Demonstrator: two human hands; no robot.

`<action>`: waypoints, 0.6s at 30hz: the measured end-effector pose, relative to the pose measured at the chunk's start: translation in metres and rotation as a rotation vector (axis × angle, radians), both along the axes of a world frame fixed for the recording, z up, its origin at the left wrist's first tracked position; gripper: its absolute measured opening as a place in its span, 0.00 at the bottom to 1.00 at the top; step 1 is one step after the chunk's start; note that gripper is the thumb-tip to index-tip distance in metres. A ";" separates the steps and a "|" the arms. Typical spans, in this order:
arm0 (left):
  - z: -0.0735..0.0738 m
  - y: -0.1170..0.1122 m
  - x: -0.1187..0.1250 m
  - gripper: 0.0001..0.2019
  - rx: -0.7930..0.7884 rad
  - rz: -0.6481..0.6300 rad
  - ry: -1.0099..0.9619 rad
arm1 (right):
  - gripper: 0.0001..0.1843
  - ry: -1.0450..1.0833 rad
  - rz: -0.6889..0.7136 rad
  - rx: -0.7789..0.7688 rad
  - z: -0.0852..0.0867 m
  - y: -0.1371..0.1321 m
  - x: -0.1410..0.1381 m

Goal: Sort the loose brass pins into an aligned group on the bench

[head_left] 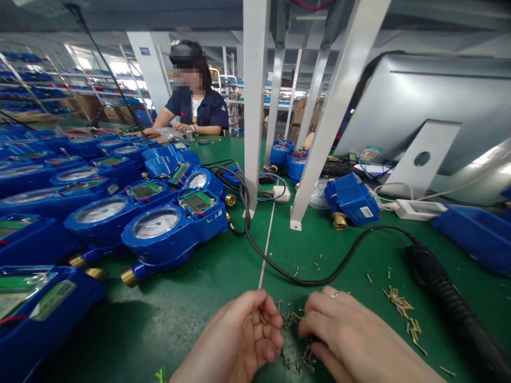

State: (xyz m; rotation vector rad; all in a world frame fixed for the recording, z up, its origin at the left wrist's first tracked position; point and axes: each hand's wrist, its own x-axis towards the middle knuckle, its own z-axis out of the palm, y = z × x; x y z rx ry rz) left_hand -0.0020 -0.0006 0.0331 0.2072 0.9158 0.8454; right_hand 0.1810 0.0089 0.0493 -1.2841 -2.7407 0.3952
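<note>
My left hand (243, 335) is curled at the bottom centre of the green table (191, 314), fingers closed round several small brass screws. My right hand (351, 335), with a ring on one finger, lies beside it, fingers bent down onto a pile of small brass screws (293, 319) between the two hands. What its fingertips pinch is hidden. More brass screws (401, 306) lie scattered to the right of it.
Rows of blue water meters (167, 229) fill the left half. A black electric screwdriver (451, 298) and its cable lie at right. White frame posts (255, 106), a monitor back (431, 111), a blue valve (351, 199). A co-worker (194, 101) sits across the table.
</note>
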 end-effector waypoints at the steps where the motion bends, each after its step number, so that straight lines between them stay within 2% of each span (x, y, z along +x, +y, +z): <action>1: 0.001 0.001 0.000 0.13 0.002 0.005 -0.006 | 0.11 -0.022 0.019 0.018 0.003 0.001 -0.001; 5: 0.006 0.002 -0.001 0.14 0.007 0.043 0.001 | 0.11 -0.095 0.106 0.084 0.006 0.005 -0.006; 13: 0.009 0.001 -0.002 0.14 0.009 0.097 0.062 | 0.07 -0.184 0.150 0.210 0.000 0.003 -0.014; 18: 0.011 0.002 -0.002 0.14 0.006 0.122 0.075 | 0.10 -0.230 0.183 0.329 -0.006 0.003 -0.017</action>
